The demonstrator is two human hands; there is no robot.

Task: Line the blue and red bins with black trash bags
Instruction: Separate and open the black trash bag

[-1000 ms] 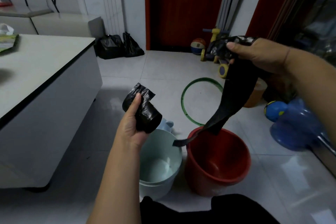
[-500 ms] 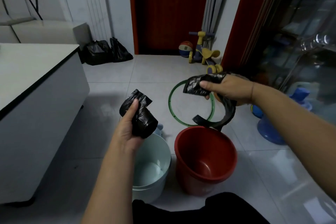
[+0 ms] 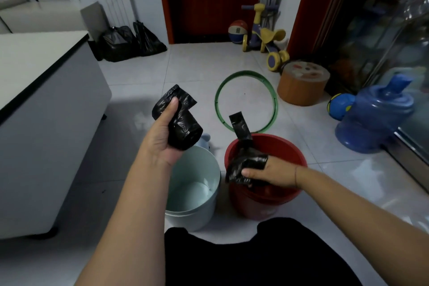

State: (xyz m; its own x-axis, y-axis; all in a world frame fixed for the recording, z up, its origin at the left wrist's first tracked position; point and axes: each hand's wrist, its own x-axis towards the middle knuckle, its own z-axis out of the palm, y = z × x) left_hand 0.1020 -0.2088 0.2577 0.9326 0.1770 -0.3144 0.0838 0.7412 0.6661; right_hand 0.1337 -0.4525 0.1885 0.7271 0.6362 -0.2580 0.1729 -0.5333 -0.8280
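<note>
Bag roll point(image 3: 183, 131), 9 o'clock, and loose bag point(image 3: 246, 163): thin black plastic film, glossy, crinkled. Red bin point(image 3: 255, 206), 5 o'clock; pale blue bin point(image 3: 185, 218), 7 o'clock: smooth plastic. Floor point(image 3: 192, 69): glossy tile.

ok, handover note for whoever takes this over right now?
Hands: left hand grips the roll of bags above the blue bin; right hand grips a loose bag, bunched, in the mouth of the red bin, one end sticking up past the far rim.
Done: one bag is off the roll.
Left: open it and fit it over the red rim, then line the blue bin. Neither is lined yet.
</note>
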